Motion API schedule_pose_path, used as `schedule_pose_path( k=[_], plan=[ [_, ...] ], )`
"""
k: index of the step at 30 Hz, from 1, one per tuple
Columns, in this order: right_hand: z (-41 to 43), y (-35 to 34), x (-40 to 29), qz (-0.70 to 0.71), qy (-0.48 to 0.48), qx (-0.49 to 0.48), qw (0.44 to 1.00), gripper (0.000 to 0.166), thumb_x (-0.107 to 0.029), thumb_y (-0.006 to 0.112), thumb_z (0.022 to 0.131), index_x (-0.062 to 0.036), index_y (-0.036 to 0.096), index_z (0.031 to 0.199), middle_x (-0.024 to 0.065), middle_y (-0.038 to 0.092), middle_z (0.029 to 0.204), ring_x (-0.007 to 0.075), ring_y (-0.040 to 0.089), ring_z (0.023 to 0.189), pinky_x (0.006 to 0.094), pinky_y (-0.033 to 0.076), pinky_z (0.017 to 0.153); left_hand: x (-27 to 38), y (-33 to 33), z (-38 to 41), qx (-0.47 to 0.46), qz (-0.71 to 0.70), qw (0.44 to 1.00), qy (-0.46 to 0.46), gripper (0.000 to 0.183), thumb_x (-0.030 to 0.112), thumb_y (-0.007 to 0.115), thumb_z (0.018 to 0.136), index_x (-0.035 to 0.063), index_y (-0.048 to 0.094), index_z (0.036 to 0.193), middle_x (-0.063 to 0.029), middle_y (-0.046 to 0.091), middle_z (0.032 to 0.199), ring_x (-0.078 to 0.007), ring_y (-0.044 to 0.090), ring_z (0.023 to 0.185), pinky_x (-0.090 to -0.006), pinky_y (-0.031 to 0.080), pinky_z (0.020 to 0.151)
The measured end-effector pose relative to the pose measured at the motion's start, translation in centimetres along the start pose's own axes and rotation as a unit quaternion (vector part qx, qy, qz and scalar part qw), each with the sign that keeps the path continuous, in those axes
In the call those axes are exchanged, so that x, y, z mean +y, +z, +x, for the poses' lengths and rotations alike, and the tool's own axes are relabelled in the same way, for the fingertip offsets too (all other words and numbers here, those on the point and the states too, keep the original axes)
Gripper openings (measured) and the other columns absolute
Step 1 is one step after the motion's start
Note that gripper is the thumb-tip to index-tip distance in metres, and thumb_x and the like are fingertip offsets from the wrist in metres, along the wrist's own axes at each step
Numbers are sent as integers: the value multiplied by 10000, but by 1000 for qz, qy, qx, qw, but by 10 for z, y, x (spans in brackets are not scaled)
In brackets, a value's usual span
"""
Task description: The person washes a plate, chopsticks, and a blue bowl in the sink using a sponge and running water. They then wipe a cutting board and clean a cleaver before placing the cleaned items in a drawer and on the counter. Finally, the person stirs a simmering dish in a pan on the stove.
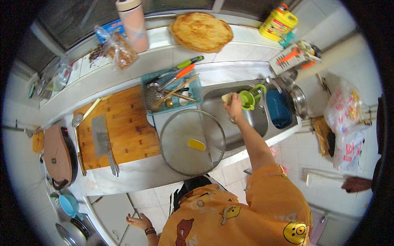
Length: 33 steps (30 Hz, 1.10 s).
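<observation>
My right hand (234,107) reaches over the steel sink (215,98) and grips a pale block (227,98), perhaps a sponge. Right beside it is a green plastic strainer cup (247,100) at the sink's far side. My left hand (140,221) hangs low by the white cabinet, fingers apart, with nothing in it. A round glass lid (181,153) with a yellow handle lies over the counter and the sink's near left edge. On the wooden cutting board (132,129) rest a cleaver (101,135) and a long-handled ladle (78,135).
A teal basket (146,112) of utensils stands behind the lid. On the ledge are a flatbread (201,32), a tumbler (135,27) and a yellow jug (277,24). A blue basin (278,107) sits right of the sink, a brown electric appliance (57,156) at the far left.
</observation>
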State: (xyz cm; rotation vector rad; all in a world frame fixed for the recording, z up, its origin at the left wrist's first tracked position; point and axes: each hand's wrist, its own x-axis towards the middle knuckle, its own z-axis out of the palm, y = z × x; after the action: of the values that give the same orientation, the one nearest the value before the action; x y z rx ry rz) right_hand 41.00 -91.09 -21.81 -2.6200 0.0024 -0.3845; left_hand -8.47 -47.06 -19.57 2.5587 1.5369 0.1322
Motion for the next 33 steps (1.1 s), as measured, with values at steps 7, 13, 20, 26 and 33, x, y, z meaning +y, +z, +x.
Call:
schedule_pose_path(
  k=[7, 13, 20, 26, 33],
  plan=[
    [91, 80, -12, -86, -54, -88, 991, 429, -438, 452, 839, -76, 556, 1043, 136, 558, 1046, 357, 558, 873, 448, 445, 722, -29, -30, 1, 35, -37, 995, -87, 660, 27, 628, 645, -42, 322, 1227, -237, 304, 1275, -376, 294, 1205, -447, 262, 999],
    [105, 116, 98, -543, -440, 152, 699, 480, -254, 344, 924, -90, 255, 1367, 106, 363, 1349, 253, 445, 1133, 401, 380, 894, -73, -71, -26, -84, -46, 984, -151, 473, 181, 644, 696, 58, 473, 1120, -211, 424, 1200, -350, 327, 1197, -423, 287, 1003],
    [26, 10, -176, -97, -296, 106, 944, 390, -283, 404, 897, -65, 393, 1221, 127, 357, 1345, 301, 370, 1180, 450, 334, 922, -120, -52, -105, -178, -116, 956, -202, 360, 224, 559, 772, 61, 556, 1093, -206, 476, 1210, -333, 448, 1129, -388, 375, 950],
    [-53, -17, -338, 37, -365, 15, 930, 349, -307, 456, 874, -44, 511, 1097, 145, 353, 1343, 342, 305, 1220, 492, 295, 945, -163, -58, -139, -98, -210, 950, -211, 376, 262, 553, 794, 54, 551, 1106, -209, 490, 1195, -338, 480, 1093, -387, 384, 939],
    [-235, 5, -454, -291, -459, -120, 831, 389, -368, 544, 818, -26, 623, 984, 163, 338, 1349, 404, 158, 1292, 577, 204, 981, -304, -69, -222, 77, -347, 873, -335, 336, 309, 560, 824, 38, 596, 1018, -159, 626, 944, -280, 597, 875, -355, 473, 763]
  ],
)
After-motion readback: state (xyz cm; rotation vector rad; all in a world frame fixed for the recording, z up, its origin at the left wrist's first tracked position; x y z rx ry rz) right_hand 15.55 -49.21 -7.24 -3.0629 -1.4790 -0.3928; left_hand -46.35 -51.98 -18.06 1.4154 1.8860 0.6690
